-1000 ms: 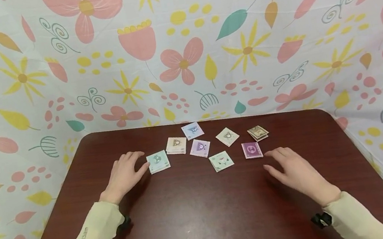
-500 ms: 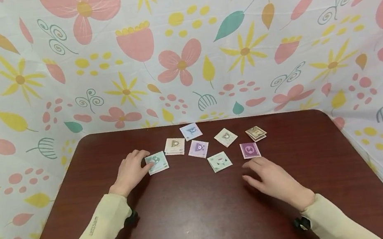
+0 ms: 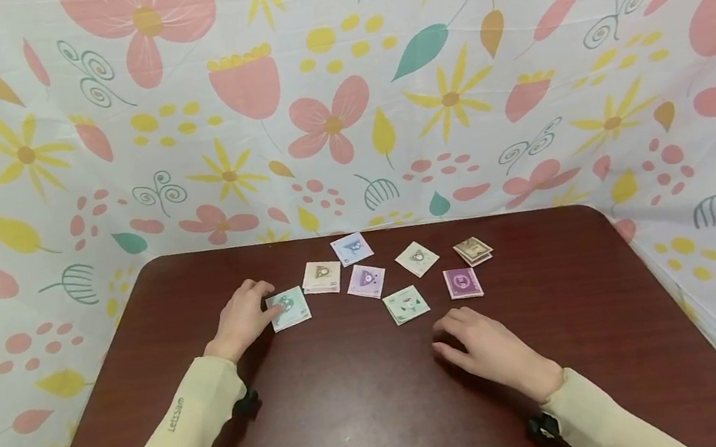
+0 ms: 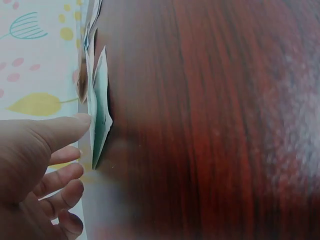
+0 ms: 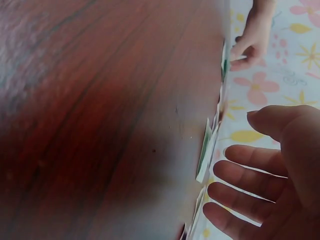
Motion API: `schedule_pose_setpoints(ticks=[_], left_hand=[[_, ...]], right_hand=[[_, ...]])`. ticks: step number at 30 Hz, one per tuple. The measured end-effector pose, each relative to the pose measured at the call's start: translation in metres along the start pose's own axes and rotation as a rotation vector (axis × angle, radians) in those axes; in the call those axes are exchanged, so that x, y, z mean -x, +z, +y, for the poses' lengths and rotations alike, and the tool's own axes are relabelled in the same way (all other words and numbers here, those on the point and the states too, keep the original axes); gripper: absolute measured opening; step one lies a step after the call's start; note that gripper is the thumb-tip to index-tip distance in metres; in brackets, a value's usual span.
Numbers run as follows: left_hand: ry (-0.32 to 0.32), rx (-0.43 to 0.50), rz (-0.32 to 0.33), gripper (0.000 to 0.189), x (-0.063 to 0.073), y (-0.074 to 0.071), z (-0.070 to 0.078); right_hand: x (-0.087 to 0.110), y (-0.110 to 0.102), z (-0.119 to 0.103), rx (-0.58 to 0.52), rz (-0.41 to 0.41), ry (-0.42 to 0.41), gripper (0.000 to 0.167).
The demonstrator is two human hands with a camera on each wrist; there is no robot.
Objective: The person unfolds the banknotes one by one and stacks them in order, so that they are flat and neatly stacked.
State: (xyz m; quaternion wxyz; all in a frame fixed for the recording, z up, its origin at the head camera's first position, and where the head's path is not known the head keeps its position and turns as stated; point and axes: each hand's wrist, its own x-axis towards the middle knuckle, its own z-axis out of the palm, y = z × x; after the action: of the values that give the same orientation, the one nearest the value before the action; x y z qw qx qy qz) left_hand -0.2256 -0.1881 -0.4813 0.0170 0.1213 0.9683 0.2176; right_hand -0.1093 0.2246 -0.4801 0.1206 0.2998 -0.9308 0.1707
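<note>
My left hand [image 3: 240,324] is at the far left of a row of small folded paper notes that look like play money. Its thumb rests on the near left part of a teal note [image 3: 294,310]. In the left wrist view the thumb tip touches the folded note [image 4: 101,100], whose layers stand apart, while the other fingers are loosely bent and hold nothing. My right hand [image 3: 494,350] hovers low over the table, fingers relaxed. Nearest to it are a pale green note [image 3: 407,305] and a magenta note [image 3: 463,283]. The right wrist view shows its palm with nothing in it.
Behind lie a beige note [image 3: 321,276], a blue note [image 3: 352,249], a purple note [image 3: 366,281], a cream note [image 3: 417,259] and a brown note [image 3: 473,250]. The dark wooden table [image 3: 346,413] ends at a flower-printed cloth [image 3: 337,180].
My left thumb has moved onto the teal note. My right hand has moved left and towards me, away from the magenta note. The view has shifted slightly; the notes lie as before.
</note>
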Motion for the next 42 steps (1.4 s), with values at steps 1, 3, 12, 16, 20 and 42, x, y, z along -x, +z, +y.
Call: schedule_pose_setpoints(ticks=[1, 3, 12, 16, 20, 42], left_hand=[[-0.005, -0.001, -0.006, 0.042, 0.000, 0.000, 0.000], [-0.014, -0.004, -0.018, 0.039, 0.000, 0.001, 0.000], [-0.028, -0.006, -0.061, 0.034, 0.001, -0.003, 0.006], [-0.046, 0.004, -0.084, 0.035, 0.004, -0.007, 0.009], [-0.062, 0.006, -0.097, 0.036, 0.005, -0.008, 0.010], [-0.004, 0.066, -0.098, 0.010, 0.033, 0.002, 0.013]], right_hand=[[0.000, 0.001, -0.001, -0.001, -0.004, 0.001, 0.016], [-0.001, 0.002, -0.002, -0.002, -0.008, 0.001, 0.016], [-0.003, 0.001, -0.004, 0.003, -0.012, -0.001, 0.015], [-0.003, 0.000, -0.004, 0.003, -0.023, 0.004, 0.016], [-0.002, -0.001, -0.003, 0.000, -0.020, 0.008, 0.015], [0.001, -0.003, 0.004, 0.026, -0.006, -0.020, 0.011]])
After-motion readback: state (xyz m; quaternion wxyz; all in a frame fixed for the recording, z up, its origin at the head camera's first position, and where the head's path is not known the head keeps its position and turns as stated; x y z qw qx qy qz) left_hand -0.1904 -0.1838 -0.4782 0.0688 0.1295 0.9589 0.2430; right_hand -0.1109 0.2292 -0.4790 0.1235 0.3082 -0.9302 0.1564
